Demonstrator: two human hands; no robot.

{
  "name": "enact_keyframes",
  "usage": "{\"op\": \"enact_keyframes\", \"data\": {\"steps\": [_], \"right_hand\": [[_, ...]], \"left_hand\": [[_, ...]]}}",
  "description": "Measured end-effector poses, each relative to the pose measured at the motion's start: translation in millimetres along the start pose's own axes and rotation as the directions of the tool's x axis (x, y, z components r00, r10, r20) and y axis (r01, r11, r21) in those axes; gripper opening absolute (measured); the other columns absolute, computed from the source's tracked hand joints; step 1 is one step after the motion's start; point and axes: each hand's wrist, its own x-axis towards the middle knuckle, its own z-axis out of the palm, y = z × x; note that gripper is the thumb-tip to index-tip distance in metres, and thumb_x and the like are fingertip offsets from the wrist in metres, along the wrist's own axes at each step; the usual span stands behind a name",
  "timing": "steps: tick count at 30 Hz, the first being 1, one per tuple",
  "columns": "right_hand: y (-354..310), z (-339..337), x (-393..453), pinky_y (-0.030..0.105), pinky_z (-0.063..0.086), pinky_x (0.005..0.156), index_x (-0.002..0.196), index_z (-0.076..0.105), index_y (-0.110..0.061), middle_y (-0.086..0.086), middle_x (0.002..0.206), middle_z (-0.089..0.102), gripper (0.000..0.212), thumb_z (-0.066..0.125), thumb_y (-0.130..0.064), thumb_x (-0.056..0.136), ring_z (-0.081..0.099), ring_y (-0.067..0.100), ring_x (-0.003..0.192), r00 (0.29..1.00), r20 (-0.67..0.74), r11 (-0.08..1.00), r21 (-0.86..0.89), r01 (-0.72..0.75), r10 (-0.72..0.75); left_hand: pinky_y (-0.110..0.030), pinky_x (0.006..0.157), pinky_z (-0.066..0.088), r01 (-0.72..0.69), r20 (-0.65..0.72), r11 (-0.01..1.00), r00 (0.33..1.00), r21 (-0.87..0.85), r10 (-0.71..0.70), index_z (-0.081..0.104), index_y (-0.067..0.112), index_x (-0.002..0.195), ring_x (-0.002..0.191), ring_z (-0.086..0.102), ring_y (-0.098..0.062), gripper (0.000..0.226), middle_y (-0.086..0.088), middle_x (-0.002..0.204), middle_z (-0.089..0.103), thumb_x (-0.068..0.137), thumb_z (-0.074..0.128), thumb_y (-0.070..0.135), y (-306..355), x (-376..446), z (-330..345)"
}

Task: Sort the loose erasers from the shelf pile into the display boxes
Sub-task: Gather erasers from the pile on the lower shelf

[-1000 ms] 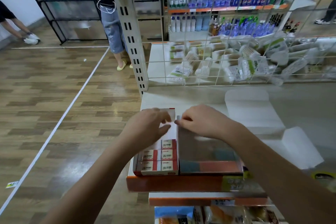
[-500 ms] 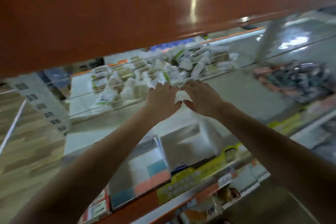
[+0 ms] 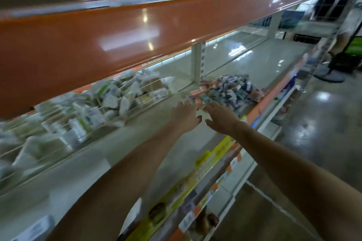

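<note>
Both arms stretch side by side along the pale, smooth shelf board (image 3: 137,143) toward the jumbled heap of small wrapped erasers in blue, grey and pinkish sleeves (image 3: 229,90), which lies just beyond the fingertips and slightly to the right of both hands. The left hand (image 3: 185,117) has its fingers straight and loosely spread, holding nothing; the right hand (image 3: 221,118) is likewise flat and spread, thumb out, its fingertips just short of, or perhaps brushing, the nearest erasers, though the blur hides actual contact. The step in hand looks like a reach to gather a batch. To do it well, cup the two hands around the near edge of the heap and scoop a modest handful, because the little blocks look slick in their wrappers and would likely slide off the glossy board. No display box is in view here, so the load will probably have to be carried back to the left. Above the hands runs a glossy orange shelf lip (image 3: 117,31); to the left of them, behind a thin wire grid (image 3: 125,103), lie soft whitish plastic packets (image 3: 109,100), crumpled and irregular
</note>
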Motion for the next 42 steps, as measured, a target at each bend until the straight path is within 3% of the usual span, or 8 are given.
{"op": "enact_keyframes", "data": {"steps": [6,12,18,25,30,35,39,42], "right_hand": [[80.0,11.7,19.9,0.039,0.038,0.098,0.133,0.042,-0.012,0.011,0.135,0.041,0.047,0.054,-0.022,0.089,0.039,0.029,0.125,0.998,0.067,0.998,0.059,-0.022,0.018],[105.2,24.5,47.1,0.039,0.044,0.093,0.125,0.049,-0.009,0.012,0.125,0.048,0.034,0.043,-0.026,0.096,0.047,0.027,0.115,0.992,0.105,0.996,0.07,0.059,-0.066],[112.9,31.1,62.1,0.041,0.048,0.089,0.118,0.054,-0.007,0.01,0.121,0.049,0.033,0.055,-0.026,0.091,0.047,0.027,0.115,0.993,0.068,0.992,0.09,0.089,-0.095],[116.6,31.4,67.4,0.037,0.047,0.087,0.112,0.056,-0.006,0.01,0.117,0.052,0.032,0.052,-0.032,0.093,0.05,0.025,0.108,0.991,0.067,0.988,0.109,0.112,-0.12],[120.3,29.3,71.5,0.024,0.037,0.076,0.109,0.058,-0.008,0.009,0.111,0.052,0.027,0.055,-0.029,0.092,0.049,0.019,0.098,0.984,0.081,0.978,0.149,0.146,-0.159],[122.2,27.9,70.1,0.013,0.029,0.052,0.095,0.061,-0.009,0.006,0.092,0.061,0.019,0.062,-0.026,0.087,0.046,0.006,0.067,0.976,0.081,0.957,0.23,0.178,-0.201],[121.5,26.6,64.1,0.016,0.037,0.062,0.101,0.057,-0.01,0.005,0.104,0.055,0.022,0.064,-0.023,0.085,0.049,0.011,0.081,0.977,0.013,0.93,0.311,0.196,-0.211],[117.6,20.5,56.6,0.028,0.049,0.079,0.119,0.055,-0.011,0.004,0.114,0.047,0.038,0.066,-0.021,0.084,0.051,0.015,0.094,0.966,-0.082,0.891,0.374,0.258,-0.246]], "left_hand": [[-0.03,0.082,0.04,0.014,0.077,0.996,0.997,-0.084,-0.008,0.042,0.01,0.133,0.116,0.049,-0.032,0.048,-0.016,0.136,0.043,0.089,0.055,0.022,34.9,59.9,27.8],[-0.038,0.091,0.041,0.058,0.103,0.998,0.993,-0.018,-0.056,0.039,0.01,0.134,0.119,0.045,-0.033,0.05,-0.014,0.14,0.038,0.086,0.053,0.013,25.8,90.7,51.9],[-0.035,0.085,0.041,0.049,0.109,0.998,0.993,-0.05,-0.043,0.042,0.01,0.129,0.113,0.05,-0.031,0.046,-0.014,0.13,0.049,0.086,0.055,0.014,20.4,103.9,55.9],[-0.032,0.084,0.039,0.029,0.125,0.991,0.992,-0.128,-0.013,0.039,0.009,0.132,0.113,0.049,-0.029,0.051,-0.014,0.13,0.048,0.087,0.059,0.02,18.2,105.4,52.5],[-0.033,0.082,0.043,-0.01,0.156,0.989,0.987,-0.15,0.034,0.043,0.01,0.131,0.103,0.054,-0.026,0.047,-0.013,0.124,0.05,0.089,0.058,0.023,19.6,102.9,49.3],[-0.03,0.082,0.044,-0.062,0.114,0.988,0.99,-0.142,0.079,0.041,0.012,0.136,0.109,0.053,-0.025,0.052,-0.009,0.132,0.047,0.088,0.059,0.019,18.1,94.0,47.7],[-0.03,0.075,0.047,-0.012,0.074,0.984,0.997,-0.179,0.026,0.046,0.014,0.129,0.093,0.057,-0.018,0.047,-0.005,0.115,0.061,0.087,0.062,0.028,11.2,79.1,40.1],[-0.029,0.076,0.042,0.023,-0.022,0.981,0.999,-0.194,-0.028,0.057,0.02,0.119,0.099,0.054,-0.018,0.038,0.0,0.113,0.06,0.085,0.063,0.036,4.8,60.7,29.4]]}}
